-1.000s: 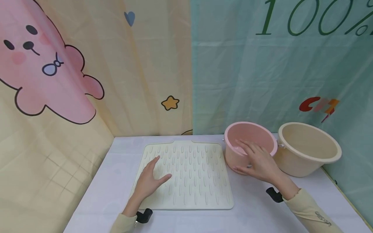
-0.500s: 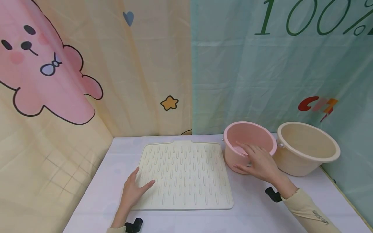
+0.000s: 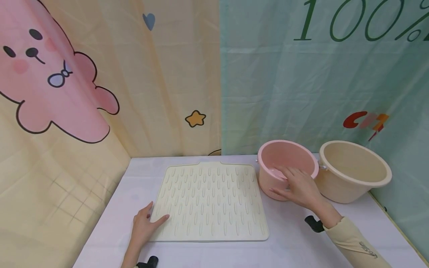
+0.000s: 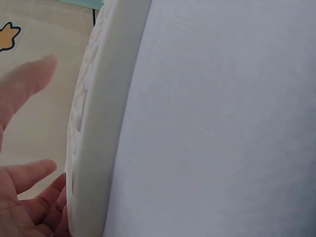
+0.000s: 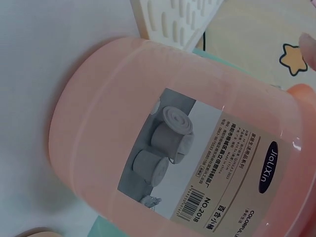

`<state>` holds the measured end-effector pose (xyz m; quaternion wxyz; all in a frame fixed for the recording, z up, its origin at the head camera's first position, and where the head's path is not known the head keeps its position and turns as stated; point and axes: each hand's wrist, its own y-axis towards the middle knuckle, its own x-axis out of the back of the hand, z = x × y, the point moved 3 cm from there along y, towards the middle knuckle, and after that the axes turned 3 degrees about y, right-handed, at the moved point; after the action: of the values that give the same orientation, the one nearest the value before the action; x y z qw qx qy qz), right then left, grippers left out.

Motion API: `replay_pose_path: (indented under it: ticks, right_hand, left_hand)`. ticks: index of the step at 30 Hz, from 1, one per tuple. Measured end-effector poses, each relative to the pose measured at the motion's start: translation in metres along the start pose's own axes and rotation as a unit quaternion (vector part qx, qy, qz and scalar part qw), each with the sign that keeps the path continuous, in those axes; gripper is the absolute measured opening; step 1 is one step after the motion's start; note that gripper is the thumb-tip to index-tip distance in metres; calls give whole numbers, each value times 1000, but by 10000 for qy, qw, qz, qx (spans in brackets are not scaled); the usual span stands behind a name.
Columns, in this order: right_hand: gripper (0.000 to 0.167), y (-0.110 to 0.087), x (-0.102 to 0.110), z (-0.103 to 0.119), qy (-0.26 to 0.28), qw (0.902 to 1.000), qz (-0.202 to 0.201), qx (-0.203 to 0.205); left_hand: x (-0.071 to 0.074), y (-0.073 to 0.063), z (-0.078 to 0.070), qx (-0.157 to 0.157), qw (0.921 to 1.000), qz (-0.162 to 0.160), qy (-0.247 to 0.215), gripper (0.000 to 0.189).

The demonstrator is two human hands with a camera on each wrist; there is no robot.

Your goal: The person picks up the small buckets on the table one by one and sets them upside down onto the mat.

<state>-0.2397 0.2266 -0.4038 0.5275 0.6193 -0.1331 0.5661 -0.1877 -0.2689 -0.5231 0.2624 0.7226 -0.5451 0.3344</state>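
A white table (image 3: pixel 295 245) fills the lower part of the head view, its surface smooth and matte. Behind it hang two printed curtains that meet in a seam above the table's far edge. Left of the seam is a cream curtain (image 3: pixel 161 74) with a pink cartoon bear (image 3: pixel 50 85), a blue heart (image 3: pixel 149 20) and a yellow star (image 3: pixel 196 118); it wraps round the table's left side. Right of the seam is a teal curtain (image 3: pixel 285 85) bearing green "100%" lettering (image 3: pixel 362 20) and a red-orange logo (image 3: pixel 366 122). The light is soft and even.
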Motion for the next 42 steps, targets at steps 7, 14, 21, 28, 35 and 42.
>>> replay_pose_path:
  ticks: [7,14,21,28,35,42]
  right_hand:
    - [56,1,-5,-3,-13,9995,163,-258]
    - [50,2,-5,-5,-17,9991,283,-321]
    - [29,3,-4,-6,-8,9983,394,-424]
    - [27,3,-3,-6,45,9986,269,-454]
    - [33,1,-5,-6,-135,9991,12,-402]
    - [33,0,-6,-6,-220,9990,-73,-373]
  left_hand:
    - [0,0,6,-141,9997,-201,-67,77]
    - [-1,2,10,-43,9996,-173,-230,73]
    - [-3,2,12,-52,9994,-205,-289,75]
    - [-3,1,12,-103,9993,-211,-274,75]
    - [-3,1,12,-129,9991,-286,-285,74]
    - [-6,1,12,-111,9989,-365,-278,72]
